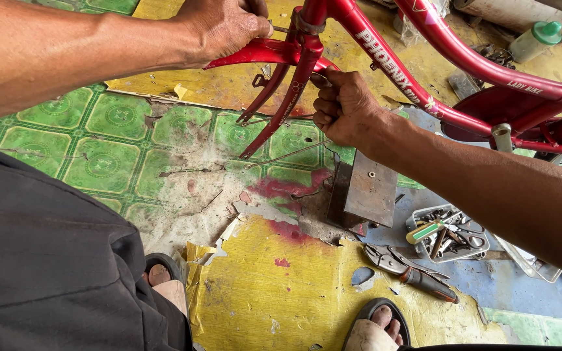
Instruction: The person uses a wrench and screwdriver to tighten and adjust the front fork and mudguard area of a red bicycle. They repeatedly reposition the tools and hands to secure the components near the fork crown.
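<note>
Nearest the camera, a dark trouser leg point(47, 260) filling the lower left, with two sandalled feet point(378, 328) planted on worn, peeling floor covering point(281, 286) of yellow, green-patterned and blue patches. Just beside the right foot, a pair of locking pliers point(411, 270) with a dark red grip, lying flat on the floor. A little further right, a shallow clear tray point(447, 234) of small metal parts and tools, a green-handled one on top. Past that, a rusty metal block point(362, 195) standing on the floor, directly below the right wrist. Higher up, the right hand point(343, 107) closed in a tight fist, knuckles toward the camera, around something slim at the junction of the thin red stays point(281, 104); what exactly sits inside the fist, impossible to tell, apart from a short bit of metal poking out at the thumb side. Above and to the left, the left hand point(222, 26) curled shut over the top of the red bicycle frame point(424, 55) near its seat clamp, fingers hidden behind the tube. Frame itself slanting across the upper right, its main tubes running down toward the right edge, well off the floor. Farthest back, a small white bottle with a green cap point(536, 39) lying on the ground at the top right.
</note>
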